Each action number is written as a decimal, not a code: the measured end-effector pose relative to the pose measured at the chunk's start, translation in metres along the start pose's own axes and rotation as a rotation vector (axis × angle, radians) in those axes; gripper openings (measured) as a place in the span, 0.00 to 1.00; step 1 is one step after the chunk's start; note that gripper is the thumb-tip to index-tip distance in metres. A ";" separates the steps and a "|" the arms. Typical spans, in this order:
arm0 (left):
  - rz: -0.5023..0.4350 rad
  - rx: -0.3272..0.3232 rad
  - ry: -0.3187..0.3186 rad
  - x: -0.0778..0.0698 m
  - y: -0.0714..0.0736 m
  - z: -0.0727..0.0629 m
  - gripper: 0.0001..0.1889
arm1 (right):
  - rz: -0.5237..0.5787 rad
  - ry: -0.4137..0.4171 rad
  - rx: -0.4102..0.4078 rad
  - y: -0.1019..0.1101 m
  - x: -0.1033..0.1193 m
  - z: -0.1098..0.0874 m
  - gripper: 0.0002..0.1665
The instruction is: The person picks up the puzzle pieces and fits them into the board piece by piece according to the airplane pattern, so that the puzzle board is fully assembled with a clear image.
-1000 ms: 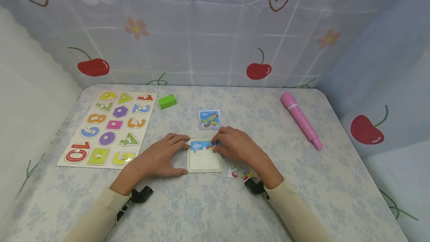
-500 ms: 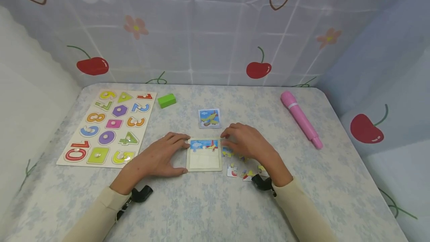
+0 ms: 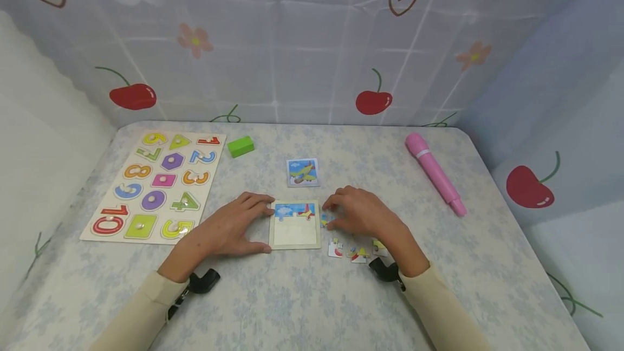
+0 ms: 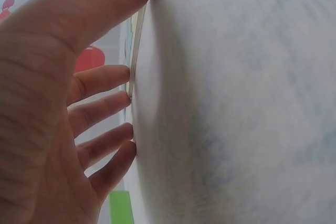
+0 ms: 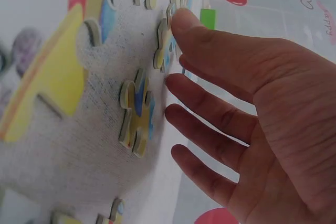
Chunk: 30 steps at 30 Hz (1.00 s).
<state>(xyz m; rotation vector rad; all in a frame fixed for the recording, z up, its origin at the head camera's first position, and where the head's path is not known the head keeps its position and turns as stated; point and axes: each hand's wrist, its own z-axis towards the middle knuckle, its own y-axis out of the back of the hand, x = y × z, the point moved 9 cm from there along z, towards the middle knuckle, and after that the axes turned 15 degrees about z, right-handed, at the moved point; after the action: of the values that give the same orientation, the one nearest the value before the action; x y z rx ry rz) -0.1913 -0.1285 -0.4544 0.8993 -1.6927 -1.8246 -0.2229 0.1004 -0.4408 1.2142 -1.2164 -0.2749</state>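
A small square puzzle tray lies at mid-table, its top row showing blue sky, clouds and a red plane tail. My left hand rests along the tray's left side, fingertips at the upper edge and thumb at the lower corner. My right hand is just right of the tray, over loose puzzle pieces. Its thumb tip meets a yellow-and-blue puzzle piece; the other fingers spread loosely. Another yellow puzzle piece lies under that hand. Behind the tray is a picture card of a yellow plane.
More loose pieces lie near the right wrist. A number-and-shape board is at the left, with a green block beside its top corner. A pink microphone-shaped toy lies at the right. A curtain hangs behind the table.
My right hand has drawn back rightward from the tray's top right corner, uncovering the red tail there, then come down over the loose pieces. My left hand stays at the tray.
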 end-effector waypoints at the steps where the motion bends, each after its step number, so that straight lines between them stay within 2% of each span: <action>1: 0.002 -0.003 0.001 0.000 0.000 0.000 0.43 | 0.000 -0.001 0.004 0.000 0.000 -0.001 0.26; 6: 0.010 -0.024 -0.001 0.000 0.001 -0.001 0.42 | -0.001 0.020 0.013 -0.002 0.003 -0.005 0.28; 13: 0.009 -0.023 0.002 0.000 -0.002 -0.001 0.42 | -0.031 0.071 -0.012 -0.002 0.006 -0.009 0.23; 22: 0.003 -0.038 -0.002 -0.002 -0.001 0.001 0.42 | -0.043 0.064 -0.001 -0.002 0.004 -0.010 0.21; 30: -0.006 -0.020 0.008 0.001 -0.001 0.001 0.42 | -0.043 0.048 -0.018 0.005 0.001 -0.009 0.21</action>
<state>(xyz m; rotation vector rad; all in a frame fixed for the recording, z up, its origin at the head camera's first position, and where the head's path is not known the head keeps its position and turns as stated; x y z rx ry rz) -0.1920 -0.1285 -0.4554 0.9030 -1.6658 -1.8365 -0.2172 0.1066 -0.4346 1.2257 -1.1455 -0.2868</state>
